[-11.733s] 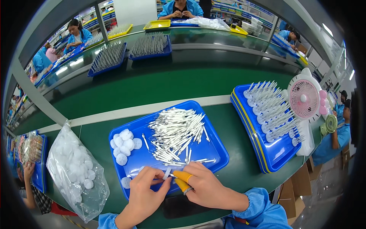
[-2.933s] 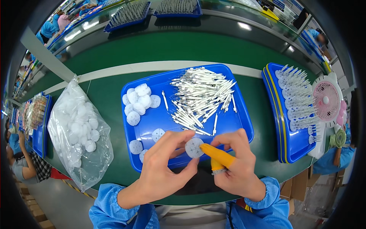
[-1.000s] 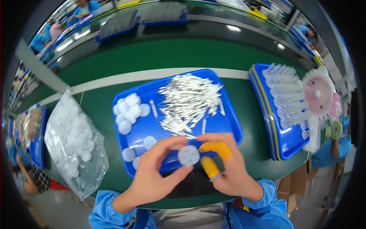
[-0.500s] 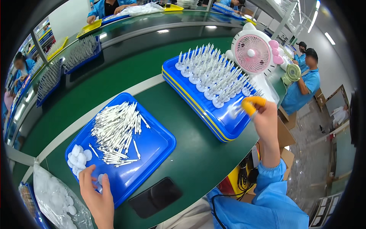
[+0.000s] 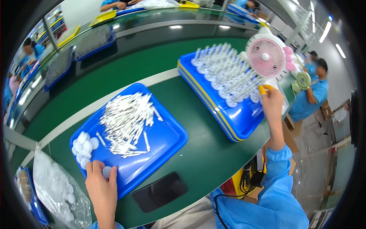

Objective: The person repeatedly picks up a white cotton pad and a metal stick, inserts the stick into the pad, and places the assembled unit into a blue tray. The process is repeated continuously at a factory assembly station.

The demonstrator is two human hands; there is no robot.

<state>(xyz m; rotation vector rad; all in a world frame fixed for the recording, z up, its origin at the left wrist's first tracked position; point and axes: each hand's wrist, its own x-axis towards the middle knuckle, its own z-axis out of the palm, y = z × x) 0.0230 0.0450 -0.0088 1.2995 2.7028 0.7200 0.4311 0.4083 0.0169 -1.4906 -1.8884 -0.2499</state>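
Observation:
My left hand is over the near left corner of a blue tray, thumb and fingers closed on a small round translucent disc. Beside it in that tray lie a heap of white discs and a large pile of thin white sticks. My right hand, with yellow finger covers, is pinched at the right end of a second blue tray. Rows of discs with upright sticks stand there. Whatever its fingertips hold is too small and blurred to make out.
A black phone lies by the table's near edge. A clear bag of discs rests at the left. Behind the right tray stands a pink and white fan. Co-workers and more trays are farther off.
My right hand has moved to the far right with a small white piece, reaching the end of the standing rows. My left fingers have closed on a disc. The whole view has shifted slightly.

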